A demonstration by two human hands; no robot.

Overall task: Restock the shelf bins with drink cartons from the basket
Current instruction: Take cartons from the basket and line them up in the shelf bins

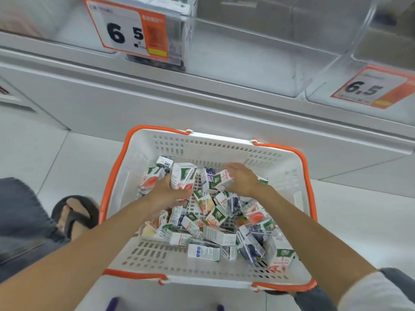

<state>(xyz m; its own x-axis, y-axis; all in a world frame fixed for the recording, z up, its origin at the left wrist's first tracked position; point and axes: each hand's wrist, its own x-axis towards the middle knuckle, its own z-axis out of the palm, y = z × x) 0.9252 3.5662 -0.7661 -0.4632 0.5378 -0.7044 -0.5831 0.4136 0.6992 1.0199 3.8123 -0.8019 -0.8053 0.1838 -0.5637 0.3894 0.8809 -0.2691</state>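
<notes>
Overhead, the clear shelf bins (247,52) ran across the top of the frame, their front lips standing out over a white cabinet face. A strip of pale floor (89,153) lay between that face and the basket's far rim. The basket (157,259), white with orange handles lying along its rim, filled the middle of the frame. Bare slotted wall showed above the cartons at both its far and near ends. One price card (128,28) reading 6.5 hung on the bin at upper left, and a second price card (370,88) hung on the bin at the right edge. A sandalled foot (74,212) stood on the tiles just left of the basket, and a pale sleeve (370,292) showed at lower right.

Drink cartons (215,230) lay jumbled in a loose heap over the basket's bottom. Both bare arms reached in from the lower corners of the frame. The left hand (170,191) had fingers and thumb curled round an upright green-and-white carton (183,176) at the heap's upper left. The right hand (242,178), palm down, curled its fingers over a tilted red-and-white carton (223,179) just beside it, near the far wall.
</notes>
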